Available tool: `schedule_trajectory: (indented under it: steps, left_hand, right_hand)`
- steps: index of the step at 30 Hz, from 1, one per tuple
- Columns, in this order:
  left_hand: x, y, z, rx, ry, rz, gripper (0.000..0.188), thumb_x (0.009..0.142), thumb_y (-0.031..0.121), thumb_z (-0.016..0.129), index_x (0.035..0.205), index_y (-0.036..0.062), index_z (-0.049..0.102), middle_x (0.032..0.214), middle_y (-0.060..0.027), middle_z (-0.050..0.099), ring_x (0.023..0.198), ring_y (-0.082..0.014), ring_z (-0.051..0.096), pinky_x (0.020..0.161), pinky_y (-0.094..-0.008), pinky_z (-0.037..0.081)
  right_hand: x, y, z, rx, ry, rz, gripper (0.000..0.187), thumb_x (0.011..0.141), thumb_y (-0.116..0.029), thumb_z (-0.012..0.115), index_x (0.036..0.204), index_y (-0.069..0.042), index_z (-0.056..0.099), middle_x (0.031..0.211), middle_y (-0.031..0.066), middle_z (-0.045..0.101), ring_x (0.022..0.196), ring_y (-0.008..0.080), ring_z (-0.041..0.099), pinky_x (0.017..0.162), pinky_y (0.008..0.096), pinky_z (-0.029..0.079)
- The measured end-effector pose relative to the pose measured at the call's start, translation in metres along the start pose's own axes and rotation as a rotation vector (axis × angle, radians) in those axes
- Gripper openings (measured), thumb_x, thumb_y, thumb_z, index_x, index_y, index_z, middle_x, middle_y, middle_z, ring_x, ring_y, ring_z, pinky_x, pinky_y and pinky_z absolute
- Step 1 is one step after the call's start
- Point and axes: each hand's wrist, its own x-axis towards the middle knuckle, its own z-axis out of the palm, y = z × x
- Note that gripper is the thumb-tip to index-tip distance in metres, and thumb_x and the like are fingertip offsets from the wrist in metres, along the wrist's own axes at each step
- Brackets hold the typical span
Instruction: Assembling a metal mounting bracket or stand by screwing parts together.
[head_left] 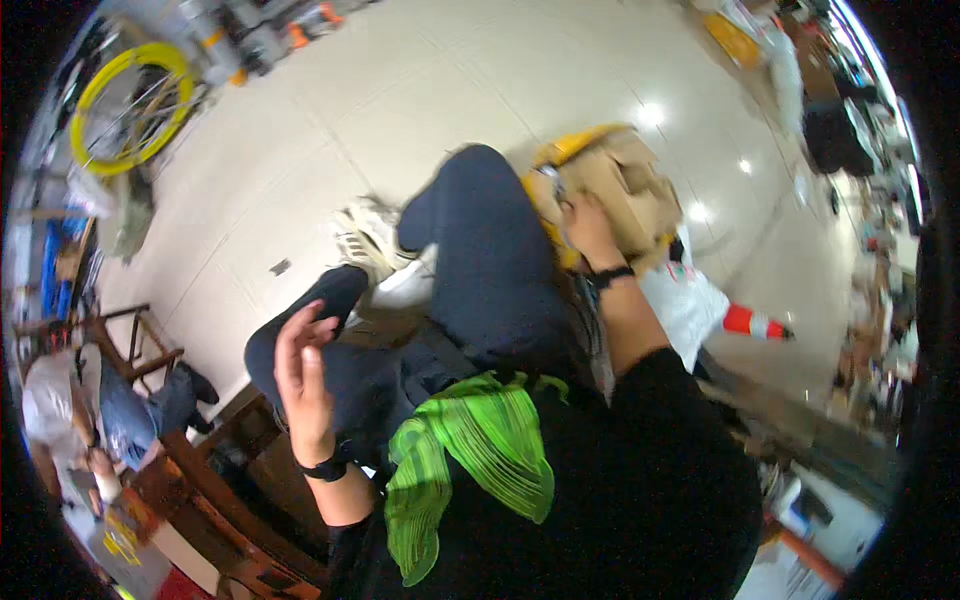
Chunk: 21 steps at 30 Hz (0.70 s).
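Note:
My left hand [303,365] is raised over my bent left leg, its fingers stretched up and the thumb apart, with nothing in it. To the right of my knee, my right hand [590,228] reaches down to a yellow bag or bin [570,146] with torn brown cardboard [622,190] in it. Its fingers are curled at the cardboard's left side, by a small shiny grey thing [552,181]. Blur hides what the fingertips grip. Against the cardboard's near side lies a white plastic bag [685,305].
A red-and-white cone [757,323] lies right of the white bag. A yellow hoop-like reel [88,110] stands far left. Another person [60,400] sits at the left edge beside a wooden chair frame [140,340]. Clutter lines the right wall.

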Motion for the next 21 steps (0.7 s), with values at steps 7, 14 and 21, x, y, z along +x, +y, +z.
schedule_trajectory:
  steps: [7,14,21]
  left_hand:
    - [0.009,-0.018,0.008,-0.084,-0.150,0.000,0.038,0.097,0.022,0.049,0.128,-0.0004,0.048,0.126,-0.0105,0.055,0.111,-0.0182,0.054,0.096,-0.0337,0.042]
    - [0.000,-0.008,0.004,-0.122,-0.046,0.015,0.035,0.095,0.016,0.052,0.125,-0.0024,0.049,0.121,-0.0141,0.058,0.110,-0.0217,0.057,0.093,-0.0342,0.046]
    - [-0.003,-0.021,-0.012,-0.067,-0.028,0.064,0.036,0.097,0.021,0.051,0.124,-0.0018,0.050,0.114,-0.0163,0.061,0.107,-0.0232,0.060,0.092,-0.0361,0.048]
  right_hand:
    - [-0.005,0.029,-0.018,-0.031,-0.202,-0.093,0.020,0.086,-0.018,0.060,0.095,0.000,0.061,0.084,0.0255,0.064,0.082,0.0433,0.062,0.071,0.0479,0.049]
    - [0.013,0.023,-0.004,-0.265,-0.440,0.031,0.038,0.083,-0.020,0.065,0.111,0.002,0.052,0.103,0.0263,0.062,0.098,0.0431,0.059,0.083,0.0470,0.048]
    - [0.038,0.073,-0.017,-0.284,-0.432,-0.298,0.046,0.079,-0.034,0.067,0.106,0.003,0.062,0.103,0.0273,0.062,0.099,0.0436,0.057,0.083,0.0465,0.046]
